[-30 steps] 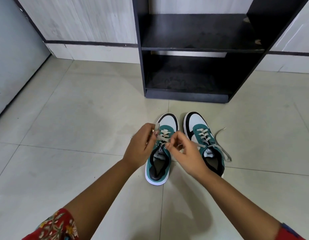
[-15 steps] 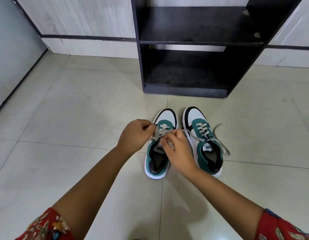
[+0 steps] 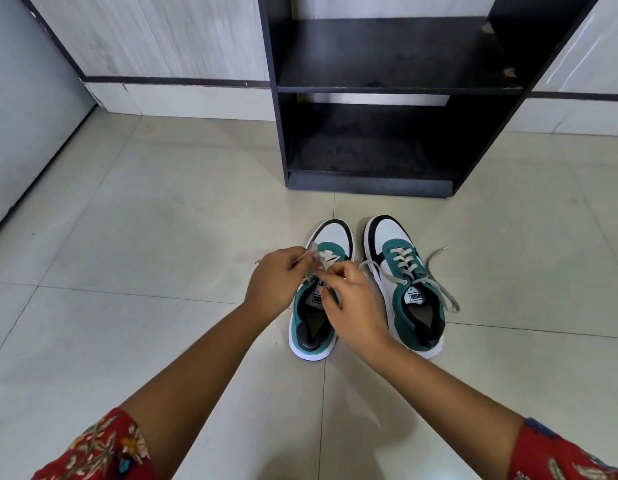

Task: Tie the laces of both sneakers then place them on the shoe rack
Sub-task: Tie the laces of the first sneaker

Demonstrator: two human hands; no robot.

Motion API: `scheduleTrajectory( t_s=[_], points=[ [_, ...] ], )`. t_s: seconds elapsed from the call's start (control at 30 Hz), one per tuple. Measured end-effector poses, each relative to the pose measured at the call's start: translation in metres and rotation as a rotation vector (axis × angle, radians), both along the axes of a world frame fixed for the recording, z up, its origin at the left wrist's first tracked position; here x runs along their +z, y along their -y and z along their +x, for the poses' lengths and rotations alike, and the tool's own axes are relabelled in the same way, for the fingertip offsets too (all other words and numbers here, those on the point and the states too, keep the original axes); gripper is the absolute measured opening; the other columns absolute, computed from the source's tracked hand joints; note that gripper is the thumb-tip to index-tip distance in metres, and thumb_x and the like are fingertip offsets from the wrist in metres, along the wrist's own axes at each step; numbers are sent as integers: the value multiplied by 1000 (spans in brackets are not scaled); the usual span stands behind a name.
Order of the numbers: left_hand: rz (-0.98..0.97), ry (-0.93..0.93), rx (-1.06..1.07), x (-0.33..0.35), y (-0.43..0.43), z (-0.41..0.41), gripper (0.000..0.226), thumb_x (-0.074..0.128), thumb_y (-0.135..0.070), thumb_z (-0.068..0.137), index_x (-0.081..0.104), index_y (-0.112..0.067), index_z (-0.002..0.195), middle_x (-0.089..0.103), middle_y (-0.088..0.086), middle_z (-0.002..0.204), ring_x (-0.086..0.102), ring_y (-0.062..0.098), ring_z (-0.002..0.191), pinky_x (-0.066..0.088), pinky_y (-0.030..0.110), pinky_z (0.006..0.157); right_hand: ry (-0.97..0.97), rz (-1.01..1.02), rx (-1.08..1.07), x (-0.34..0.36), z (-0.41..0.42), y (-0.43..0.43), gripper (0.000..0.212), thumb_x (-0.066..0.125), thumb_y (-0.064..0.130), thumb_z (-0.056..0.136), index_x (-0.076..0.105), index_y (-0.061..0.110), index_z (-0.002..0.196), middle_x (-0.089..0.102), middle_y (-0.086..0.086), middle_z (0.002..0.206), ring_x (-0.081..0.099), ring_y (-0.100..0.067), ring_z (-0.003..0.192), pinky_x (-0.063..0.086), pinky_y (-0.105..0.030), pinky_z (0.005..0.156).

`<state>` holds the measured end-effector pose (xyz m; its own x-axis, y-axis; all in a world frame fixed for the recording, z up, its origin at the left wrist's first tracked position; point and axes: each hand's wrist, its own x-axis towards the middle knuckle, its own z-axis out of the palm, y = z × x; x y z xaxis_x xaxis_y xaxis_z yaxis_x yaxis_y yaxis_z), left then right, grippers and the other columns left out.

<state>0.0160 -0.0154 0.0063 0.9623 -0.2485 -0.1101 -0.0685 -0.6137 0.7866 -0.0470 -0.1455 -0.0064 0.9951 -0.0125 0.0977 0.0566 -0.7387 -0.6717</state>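
Two teal, white and black sneakers stand side by side on the tiled floor, toes toward a black shoe rack [image 3: 397, 88]. Over the left sneaker [image 3: 314, 336], my left hand [image 3: 274, 282] pinches a loop of its pale lace [image 3: 314, 258]. My right hand [image 3: 352, 299] pinches the other part of that lace above the tongue. The two hands almost touch. The right sneaker [image 3: 409, 289] lies untouched, its laces [image 3: 439, 254] loose and trailing onto the floor on both sides.
The rack has two bare black shelves and stands against a pale wall just beyond the shoes. A grey panel [image 3: 27, 116] runs along the left. Open floor tiles [image 3: 144, 220] spread to the left and right of the sneakers.
Both hands stayed on the left sneaker's lace, working it closer together above the tongue. The view shifted slightly. The right sneaker did not move.
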Motion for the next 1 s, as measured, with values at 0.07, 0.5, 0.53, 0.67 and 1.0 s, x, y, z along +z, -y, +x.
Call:
scheduleTrajectory(
  t_s=[0.07, 0.5, 0.53, 0.67, 1.0],
  points=[
    [55, 28, 39, 1, 2, -1, 35, 43, -31, 95, 59, -13, 70, 46, -6, 50, 44, 8, 49, 29, 27, 51, -20, -108, -33, -2, 0, 1, 39, 53, 14, 86, 58, 14, 125, 57, -8, 106, 54, -25, 101, 49, -40, 87],
    [-52, -181, 15, 3, -2, 0, 33, 48, -31, 83, 57, -15, 56, 44, -5, 42, 34, 9, 42, 28, 27, 52, -190, 307, -156, -13, 18, 5, 7, 59, 18, 82, 58, 17, 76, 43, 4, 118, 40, -18, 117, 37, -41, 101],
    [-52, -130, 62, 2, -3, 1, 33, 50, -33, 87, 61, -15, 62, 48, -5, 45, 36, 8, 42, 28, 27, 51, -194, 435, -174, -7, 18, 7, 10, 56, 17, 81, 55, 19, 71, 43, 6, 114, 41, -17, 114, 38, -38, 101],
    [-75, 9, 269, 3, -11, 7, 42, 56, -36, 87, 50, -6, 58, 40, -1, 47, 33, 14, 46, 27, 30, 53, -281, 832, -290, 16, 25, 24, 21, 46, 10, 89, 61, 17, 76, 52, 2, 97, 51, -15, 91, 42, -29, 86],
    [195, 88, 365, -8, -31, 4, 32, 58, -38, 82, 40, -17, 65, 50, -4, 56, 53, 13, 53, 33, 28, 53, -204, 528, -424, 28, 21, 69, 28, 62, 16, 82, 45, 9, 61, 39, 8, 40, 35, -14, 41, 31, -26, 50]
  ],
)
